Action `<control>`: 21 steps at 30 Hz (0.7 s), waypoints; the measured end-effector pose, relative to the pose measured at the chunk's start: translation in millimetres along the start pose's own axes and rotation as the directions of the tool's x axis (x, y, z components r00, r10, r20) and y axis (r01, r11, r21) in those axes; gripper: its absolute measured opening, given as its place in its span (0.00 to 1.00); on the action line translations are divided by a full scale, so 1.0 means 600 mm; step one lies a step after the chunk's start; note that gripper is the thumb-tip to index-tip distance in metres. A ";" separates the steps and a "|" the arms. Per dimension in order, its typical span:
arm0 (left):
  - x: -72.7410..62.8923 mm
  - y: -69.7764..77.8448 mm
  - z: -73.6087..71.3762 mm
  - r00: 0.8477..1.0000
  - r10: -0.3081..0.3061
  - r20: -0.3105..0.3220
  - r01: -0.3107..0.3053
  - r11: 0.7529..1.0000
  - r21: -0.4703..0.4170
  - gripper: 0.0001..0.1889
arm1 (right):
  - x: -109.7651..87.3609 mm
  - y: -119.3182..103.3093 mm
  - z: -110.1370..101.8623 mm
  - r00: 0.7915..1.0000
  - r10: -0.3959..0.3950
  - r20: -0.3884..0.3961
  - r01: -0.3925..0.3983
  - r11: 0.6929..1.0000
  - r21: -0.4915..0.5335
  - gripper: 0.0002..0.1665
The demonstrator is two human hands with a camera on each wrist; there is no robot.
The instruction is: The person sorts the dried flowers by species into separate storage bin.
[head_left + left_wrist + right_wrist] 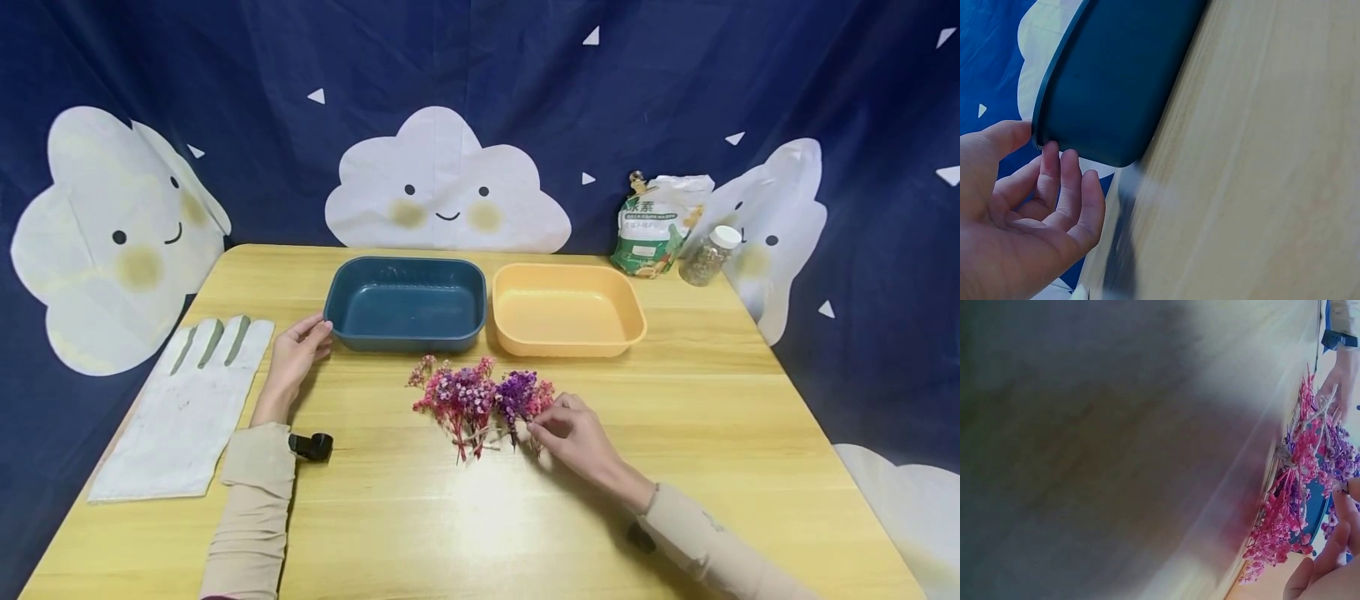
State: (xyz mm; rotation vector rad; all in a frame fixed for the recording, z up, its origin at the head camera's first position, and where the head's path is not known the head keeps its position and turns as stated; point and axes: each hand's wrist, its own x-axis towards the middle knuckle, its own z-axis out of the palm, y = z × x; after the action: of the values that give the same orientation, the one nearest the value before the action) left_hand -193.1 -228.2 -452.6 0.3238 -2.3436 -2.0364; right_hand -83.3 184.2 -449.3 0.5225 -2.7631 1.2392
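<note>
2 pinches, arms [247, 525] forward: left hand [294, 354] on blue bin [408, 342], right hand [579, 442] on purple flowers [515, 392].

R wrist cam: R hand [1335, 562] cut off | tbl [1097, 456] blurred | L wrist cam: blue bin [1116, 81] cropped

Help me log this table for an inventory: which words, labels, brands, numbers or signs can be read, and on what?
"素", large, on the bag; the character before it is partly cut off, perhaps "尿".
Smaller print on the same bag: too small to read.
Jar: no readable text.
I can read no brand, number or sign anywhere else.
</note>
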 end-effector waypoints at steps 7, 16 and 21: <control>0.001 0.000 0.000 1.000 0.017 -0.003 -0.017 1.000 0.004 0.28 | 0.002 -0.005 -0.002 1.000 0.027 0.001 -0.027 0.999 0.047 0.03; 0.001 0.005 -0.001 1.000 0.005 0.001 -0.005 1.000 -0.010 0.27 | 0.018 -0.016 -0.004 0.999 0.042 -0.021 -0.041 0.998 0.052 0.03; -0.006 0.012 0.000 1.000 -0.019 0.008 0.019 1.000 -0.018 0.26 | 0.037 -0.021 -0.005 0.998 -0.003 -0.063 0.007 0.998 0.055 0.03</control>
State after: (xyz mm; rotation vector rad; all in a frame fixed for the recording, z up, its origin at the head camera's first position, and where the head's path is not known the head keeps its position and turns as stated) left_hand -190.5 -226.5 -445.2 0.3401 -2.3334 -2.0700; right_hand -100.4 172.7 -433.9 0.4860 -2.6818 1.3101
